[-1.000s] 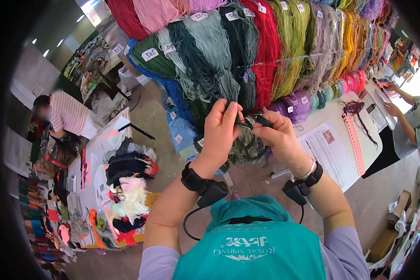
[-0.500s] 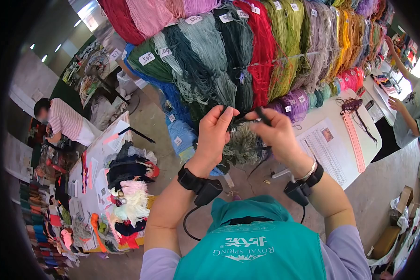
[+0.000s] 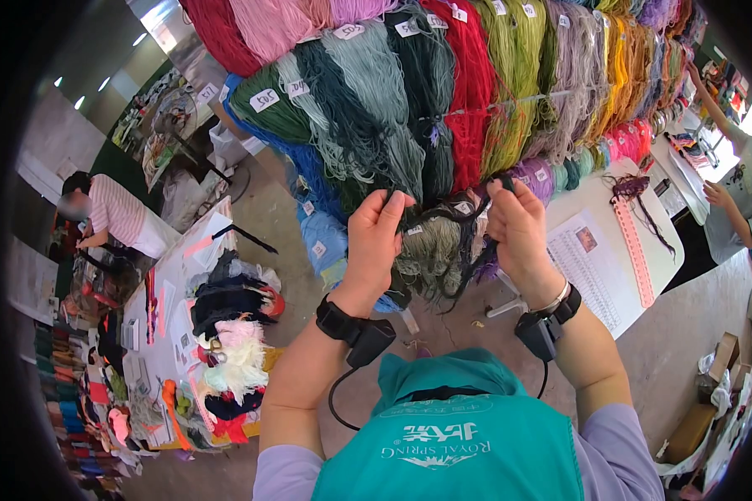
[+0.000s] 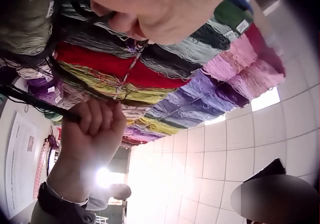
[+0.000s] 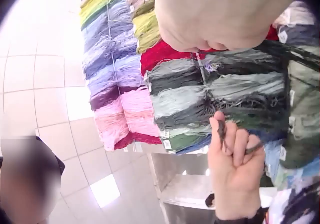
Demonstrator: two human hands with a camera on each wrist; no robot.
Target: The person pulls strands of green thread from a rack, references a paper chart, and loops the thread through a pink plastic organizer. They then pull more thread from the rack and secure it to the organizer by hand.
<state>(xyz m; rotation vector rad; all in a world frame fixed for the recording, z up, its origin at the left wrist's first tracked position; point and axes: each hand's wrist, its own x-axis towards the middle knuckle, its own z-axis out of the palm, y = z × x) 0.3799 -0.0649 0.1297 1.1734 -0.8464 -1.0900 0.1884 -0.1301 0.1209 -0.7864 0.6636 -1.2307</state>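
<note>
My left hand (image 3: 374, 242) pinches one end of a dark, near-black yarn strand (image 3: 453, 217) between thumb and curled fingers. To its right, my right hand (image 3: 516, 225) grips the same dark yarn in a fist, its loose lengths drooping between the hands and below. In the left wrist view the right hand (image 4: 91, 131) has dark strands (image 4: 37, 102) trailing from its fist. A small dark tuft shows at the fingertips of the left hand (image 5: 236, 164) in the right wrist view. Grey-green hanks (image 3: 430, 250) hang just beneath the hands.
A rack of labelled yarn hanks (image 3: 376, 83) in many colours rises ahead. On the right, a white table (image 3: 664, 221) bears a printed sheet (image 3: 581, 263) and a pink perforated strip (image 3: 635, 259). Another table (image 3: 154, 288) with yarn stands left. Two people work nearby, left and right.
My hands were close together; the right hand has moved away to the right, and the dark yarn now spans a wider gap. The left hand has shifted slightly left.
</note>
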